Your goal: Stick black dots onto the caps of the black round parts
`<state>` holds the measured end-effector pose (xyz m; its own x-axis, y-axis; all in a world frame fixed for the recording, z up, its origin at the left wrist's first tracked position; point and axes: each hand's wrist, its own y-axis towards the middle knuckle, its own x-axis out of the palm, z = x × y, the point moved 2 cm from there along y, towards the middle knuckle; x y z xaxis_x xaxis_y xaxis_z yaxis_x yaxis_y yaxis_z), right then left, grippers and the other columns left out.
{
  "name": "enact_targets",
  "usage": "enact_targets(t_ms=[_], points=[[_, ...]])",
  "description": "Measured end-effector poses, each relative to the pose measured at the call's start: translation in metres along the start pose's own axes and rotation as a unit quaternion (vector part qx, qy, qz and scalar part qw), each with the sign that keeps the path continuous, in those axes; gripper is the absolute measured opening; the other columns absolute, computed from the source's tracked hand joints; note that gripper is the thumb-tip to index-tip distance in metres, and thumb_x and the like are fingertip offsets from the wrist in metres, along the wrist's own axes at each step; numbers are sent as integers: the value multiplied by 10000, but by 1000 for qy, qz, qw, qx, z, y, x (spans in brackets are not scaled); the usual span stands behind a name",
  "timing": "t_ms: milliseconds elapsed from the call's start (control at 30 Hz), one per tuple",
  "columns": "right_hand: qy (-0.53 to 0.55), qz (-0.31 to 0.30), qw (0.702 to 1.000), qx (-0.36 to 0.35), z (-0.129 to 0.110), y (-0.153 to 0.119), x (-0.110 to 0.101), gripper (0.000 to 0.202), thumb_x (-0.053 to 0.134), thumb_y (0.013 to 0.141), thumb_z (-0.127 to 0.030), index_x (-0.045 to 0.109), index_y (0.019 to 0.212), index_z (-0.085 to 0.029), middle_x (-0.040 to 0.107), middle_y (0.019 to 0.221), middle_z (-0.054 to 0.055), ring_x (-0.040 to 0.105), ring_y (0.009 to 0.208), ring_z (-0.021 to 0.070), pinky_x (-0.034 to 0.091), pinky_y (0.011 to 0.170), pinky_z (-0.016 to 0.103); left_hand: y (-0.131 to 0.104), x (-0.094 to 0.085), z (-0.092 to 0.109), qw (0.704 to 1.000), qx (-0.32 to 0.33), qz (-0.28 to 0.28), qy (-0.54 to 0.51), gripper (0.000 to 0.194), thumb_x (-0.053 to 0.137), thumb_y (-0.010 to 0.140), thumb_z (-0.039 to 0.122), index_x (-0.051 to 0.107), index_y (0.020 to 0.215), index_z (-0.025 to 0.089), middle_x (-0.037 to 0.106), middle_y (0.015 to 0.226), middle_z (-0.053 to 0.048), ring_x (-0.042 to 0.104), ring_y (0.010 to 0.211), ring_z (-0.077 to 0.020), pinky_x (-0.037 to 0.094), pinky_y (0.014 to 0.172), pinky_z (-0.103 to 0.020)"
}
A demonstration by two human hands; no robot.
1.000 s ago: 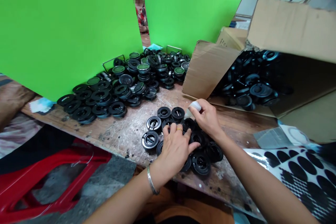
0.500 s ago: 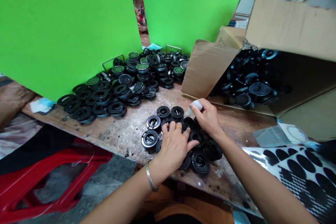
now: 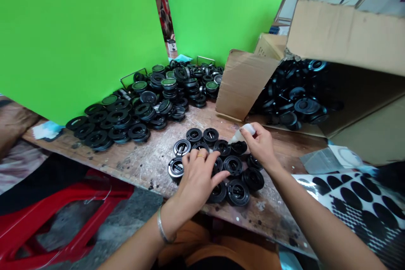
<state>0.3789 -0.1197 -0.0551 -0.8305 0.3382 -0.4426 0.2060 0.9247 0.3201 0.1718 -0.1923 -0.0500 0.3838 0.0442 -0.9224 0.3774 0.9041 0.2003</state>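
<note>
Several round black parts (image 3: 238,193) lie in a cluster near the front edge of the wooden table (image 3: 152,160). Over the left side of the cluster rests my left hand (image 3: 198,177), its fingers spread and holding nothing; it hides some of the parts beneath. My right hand (image 3: 261,145) pinches a small white bottle (image 3: 243,133) above the back right of the cluster. The bottle's nozzle points down and left, close to one black part (image 3: 222,147); whether they touch is too small to tell.
Stacks of black rings (image 3: 118,118) fill the table's back left, before green panels (image 3: 79,29). An open cardboard box (image 3: 247,84) of black parts stands back right. Sheets with black discs (image 3: 351,198) lie right. A red stool (image 3: 63,215) is at lower left.
My left hand has shifted left across the cluster, uncovering some parts in its middle. My right hand and the bottle have moved slightly right. The head view has shifted a little.
</note>
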Motion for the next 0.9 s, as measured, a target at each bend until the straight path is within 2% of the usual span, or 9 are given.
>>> enact_targets(t_ms=[233,333,467,633,767,900], points=[[-74,-22,992,-96,-11,-16,-1,159,567,853,-312,581,754,-188,558,725,13,511,676,162,373,617,271,-29,-12,-27,999,-32,31,-22,396,627,877,432,555,1220,249,598,1082,-63,480,1013,-276,331,850,-419],[-80,-42,991,-102,-13,-21,-3,160,556,866,-305,571,751,-194,559,734,15,513,681,164,372,620,273,-38,-14,-35,998,-38,35,-24,382,623,884,420,552,1219,253,604,1083,-59,496,1003,-270,331,857,-420],[-65,-46,994,-81,-12,-24,-6,163,567,863,-326,588,773,-192,578,752,22,528,702,173,385,634,280,-49,-12,-40,997,-46,47,-32,377,638,874,414,559,1209,259,600,1080,-57,495,996,-267,337,860,-416],[1,-26,1000,10,-23,-29,-15,222,595,845,-409,612,814,-190,592,698,7,521,624,159,382,578,269,-60,-6,-39,997,-40,38,-52,585,746,789,372,502,1310,267,545,1182,-81,464,1071,-287,342,892,-425],[73,-81,991,76,-34,-41,-11,280,615,822,-466,619,811,-186,577,644,-10,498,565,142,376,531,256,-63,-2,-38,997,-49,20,-65,675,799,734,331,492,1331,268,528,1215,-91,449,1108,-304,345,923,-451],[92,-132,982,100,-38,-55,-3,298,618,816,-477,616,815,-179,585,661,-5,497,566,137,385,527,255,-63,0,-37,996,-48,18,-73,689,809,721,317,491,1332,280,519,1250,-93,437,1143,-313,348,939,-461]])
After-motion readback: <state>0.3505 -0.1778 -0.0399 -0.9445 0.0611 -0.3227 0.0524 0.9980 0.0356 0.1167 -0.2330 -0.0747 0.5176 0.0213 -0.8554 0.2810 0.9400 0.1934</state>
